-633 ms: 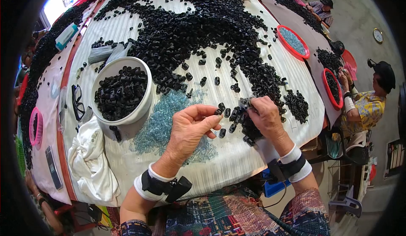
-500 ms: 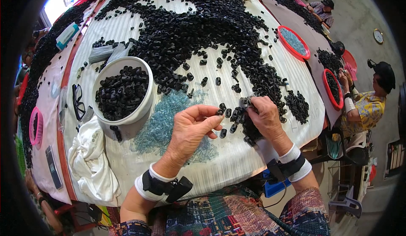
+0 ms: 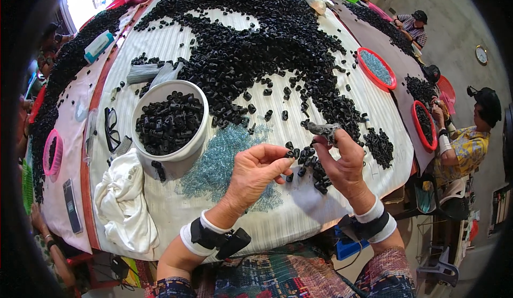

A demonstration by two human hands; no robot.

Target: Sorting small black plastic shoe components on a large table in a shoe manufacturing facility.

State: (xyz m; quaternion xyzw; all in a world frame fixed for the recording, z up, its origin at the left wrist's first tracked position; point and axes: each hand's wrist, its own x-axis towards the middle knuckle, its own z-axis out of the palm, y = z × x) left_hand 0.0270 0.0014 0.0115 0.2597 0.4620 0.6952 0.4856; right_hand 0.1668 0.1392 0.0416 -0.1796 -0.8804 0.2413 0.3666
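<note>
My left hand [image 3: 254,172] is closed in a pinch of thumb and forefinger over the table. Small black plastic parts lie right by its fingertips, and whatever it pinches is too small to make out. Facing it, my right hand [image 3: 344,164] has a grey wrapping [image 3: 324,131] around its forefinger, with the thumb bent in below. What sits between those fingers is hidden. A loose cluster of black plastic parts [image 3: 309,161] lies between and beneath both hands. Beside my left hand spreads a pile of clear bluish beads [image 3: 211,161].
A white bucket [image 3: 199,137] full of black parts stands left of the beads. Nearby are a white cloth [image 3: 123,207], glasses [image 3: 111,129] and grey strip bundles [image 3: 143,73]. A large heap of black parts [image 3: 256,36] covers the far table. Red baskets [image 3: 394,81] and co-workers are on the right.
My right hand has turned and lifted, so its wrapped forefinger now points leftward above the cluster. The left hand keeps its pinch. The whole view has shifted slightly.
</note>
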